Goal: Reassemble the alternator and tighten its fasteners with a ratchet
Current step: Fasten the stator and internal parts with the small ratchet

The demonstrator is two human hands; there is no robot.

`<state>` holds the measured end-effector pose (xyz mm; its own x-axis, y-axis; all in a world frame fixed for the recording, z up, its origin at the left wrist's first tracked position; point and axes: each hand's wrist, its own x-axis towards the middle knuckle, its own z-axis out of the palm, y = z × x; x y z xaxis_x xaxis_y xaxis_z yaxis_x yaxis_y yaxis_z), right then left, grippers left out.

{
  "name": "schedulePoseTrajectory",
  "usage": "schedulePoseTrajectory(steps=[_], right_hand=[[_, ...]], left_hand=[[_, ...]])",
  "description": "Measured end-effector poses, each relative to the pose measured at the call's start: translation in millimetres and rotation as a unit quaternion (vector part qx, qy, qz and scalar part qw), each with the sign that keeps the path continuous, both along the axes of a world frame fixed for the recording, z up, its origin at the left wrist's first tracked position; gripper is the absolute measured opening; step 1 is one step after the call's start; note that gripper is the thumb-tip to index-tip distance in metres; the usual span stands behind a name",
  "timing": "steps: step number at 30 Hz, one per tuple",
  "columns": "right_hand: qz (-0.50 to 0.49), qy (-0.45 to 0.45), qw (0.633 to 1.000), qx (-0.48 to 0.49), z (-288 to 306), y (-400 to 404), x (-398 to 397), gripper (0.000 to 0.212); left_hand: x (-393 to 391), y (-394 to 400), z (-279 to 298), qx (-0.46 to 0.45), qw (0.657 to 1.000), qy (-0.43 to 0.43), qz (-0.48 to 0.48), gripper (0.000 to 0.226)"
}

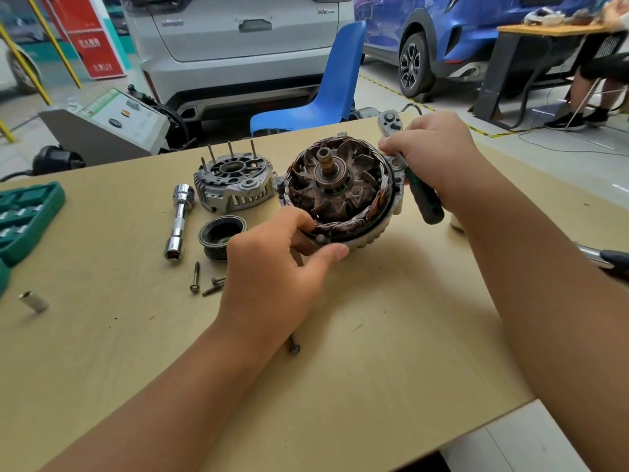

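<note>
- On the tan table [391,335], near its far edge, sits the open alternator body [340,189]: copper windings, rotor and shaft exposed, facing up.
- My left hand [272,267] grips its near rim, thumb curled along the outer housing and fingers on the windings.
- My right hand [439,161] is closed around a ratchet [408,165], green handle pointing toward me, chrome head past the body's far right edge; fingertips touch that rim.
- Just left of the body lies the detached rear housing [235,185], four studs standing upright.
- Near that, closer to me: a black pulley [221,236] and a chrome socket extension [178,223] lying flat.
- Loose bolts [204,281] lie beside my left wrist; one more bolt [293,345] shows at the forearm.
- A green socket case [27,216] occupies the left edge, with a single socket [34,301] lying near it.
</note>
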<state>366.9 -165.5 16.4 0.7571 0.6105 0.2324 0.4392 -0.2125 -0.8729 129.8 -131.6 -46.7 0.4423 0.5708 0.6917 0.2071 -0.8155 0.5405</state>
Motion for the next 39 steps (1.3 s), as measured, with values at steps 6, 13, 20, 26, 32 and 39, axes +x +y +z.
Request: schedulePoseTrajectory(steps=[6,13,20,26,32,39], right_hand=[[0.002,-0.005,1.0,-0.004,0.4,-1.1,-1.6,0.045],[0.003,-0.005,1.0,-0.004,0.8,-1.2,-3.3,0.042],[0.012,0.014,1.0,0.0,0.8,-0.8,-1.1,0.051],[0.011,0.015,1.0,-0.002,0.0,-0.5,-1.5,0.047],[0.002,0.008,1.0,0.009,-3.1,1.9,1.3,0.03],[0.003,0.001,0.999,0.053,-3.7,-0.4,1.5,0.022]], left_hand=[[-3.9,0.2,-1.4,0.008,1.0,0.013,0.003,0.026],[-2.4,-3.7,-0.6,0.057,0.998,0.003,-0.015,0.018],[-1.7,-1.3,-2.4,0.072,0.997,0.004,0.003,0.016],[-1.3,-2.5,-4.0,0.104,0.994,0.015,0.008,0.016],[-0.9,-2.2,-5.7,0.101,0.994,0.028,0.006,0.014],[0.9,-0.3,-7.2,0.103,0.994,0.026,0.012,0.018]])
